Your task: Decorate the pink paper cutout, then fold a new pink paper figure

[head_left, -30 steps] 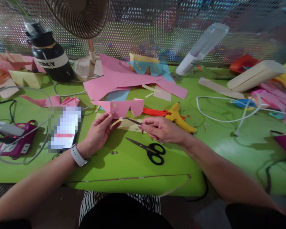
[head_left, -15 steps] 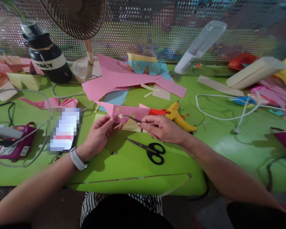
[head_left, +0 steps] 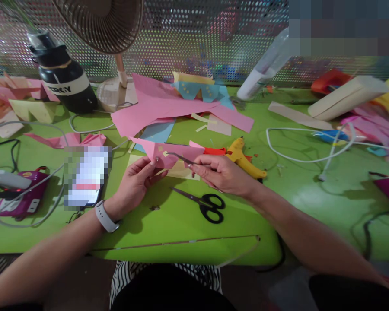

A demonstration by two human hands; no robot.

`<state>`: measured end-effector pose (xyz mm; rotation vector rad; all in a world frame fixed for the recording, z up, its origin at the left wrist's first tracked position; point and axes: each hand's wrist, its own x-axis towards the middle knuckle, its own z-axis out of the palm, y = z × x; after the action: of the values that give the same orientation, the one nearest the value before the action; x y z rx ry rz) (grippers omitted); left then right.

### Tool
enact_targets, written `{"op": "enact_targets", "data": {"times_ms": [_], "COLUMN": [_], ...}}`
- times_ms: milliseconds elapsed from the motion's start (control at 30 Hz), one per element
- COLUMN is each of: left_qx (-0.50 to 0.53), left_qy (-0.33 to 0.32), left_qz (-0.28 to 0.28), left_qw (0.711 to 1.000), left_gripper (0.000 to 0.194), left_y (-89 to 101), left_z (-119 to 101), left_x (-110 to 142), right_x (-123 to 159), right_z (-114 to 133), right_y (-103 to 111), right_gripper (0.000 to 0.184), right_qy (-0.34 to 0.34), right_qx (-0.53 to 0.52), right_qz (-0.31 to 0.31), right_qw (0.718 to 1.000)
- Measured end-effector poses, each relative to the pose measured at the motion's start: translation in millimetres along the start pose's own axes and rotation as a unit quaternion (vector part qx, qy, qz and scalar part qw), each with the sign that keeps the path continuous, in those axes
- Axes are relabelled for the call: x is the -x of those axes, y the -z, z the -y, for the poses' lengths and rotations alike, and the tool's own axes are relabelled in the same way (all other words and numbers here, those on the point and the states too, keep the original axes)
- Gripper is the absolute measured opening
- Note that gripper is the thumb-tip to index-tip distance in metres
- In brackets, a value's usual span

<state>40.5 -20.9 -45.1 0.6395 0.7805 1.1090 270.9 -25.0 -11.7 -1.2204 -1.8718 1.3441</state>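
Observation:
Between thumb and fingers, my left hand (head_left: 138, 179) pinches a folded pink paper cutout (head_left: 181, 152) by its lower left part. My right hand (head_left: 215, 172) is closed on dark tweezers (head_left: 181, 159), whose tips point left onto the pink paper. At those tips sits a small pale yellow paper square (head_left: 165, 153), against the pink surface; another small square shows just up and left of it. Under the hands lies a pale yellow paper sheet (head_left: 175, 171), partly hidden. Black-handled scissors (head_left: 202, 202) rest on the green table (head_left: 168, 226) nearer to me.
A yellow glue gun (head_left: 244, 160) and a red tool (head_left: 214, 150) lie right of the pink cutout. Behind are pink sheets (head_left: 168, 106) and a blue cutout (head_left: 197, 91). On the left stand a phone (head_left: 89, 177), a black bottle (head_left: 68, 82) and a fan (head_left: 103, 21).
The tweezers have gone from beside my left fingertips up onto the pink paper, carrying the small yellow square. The pink cutout has tilted and shifted slightly right.

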Motion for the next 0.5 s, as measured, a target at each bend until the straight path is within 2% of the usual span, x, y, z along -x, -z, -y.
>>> {"op": "enact_targets", "data": {"times_ms": [267, 500], "left_qx": [0.03, 0.019], "left_qy": [0.007, 0.007], "left_qz": [-0.015, -0.006], "left_qw": [0.999, 1.0], "left_gripper": [0.015, 0.009], "left_y": [0.0, -0.9], "left_z": [-1, 0], "left_x": [0, 1], "right_x": [5, 4], "right_z": [5, -1], "right_y": [-23, -29], "right_gripper": [0.03, 0.029], "right_qy": [-0.018, -0.019], "right_qx": [-0.028, -0.046], "right_qz": [-0.027, -0.035], "right_qw": [0.999, 0.998]}}
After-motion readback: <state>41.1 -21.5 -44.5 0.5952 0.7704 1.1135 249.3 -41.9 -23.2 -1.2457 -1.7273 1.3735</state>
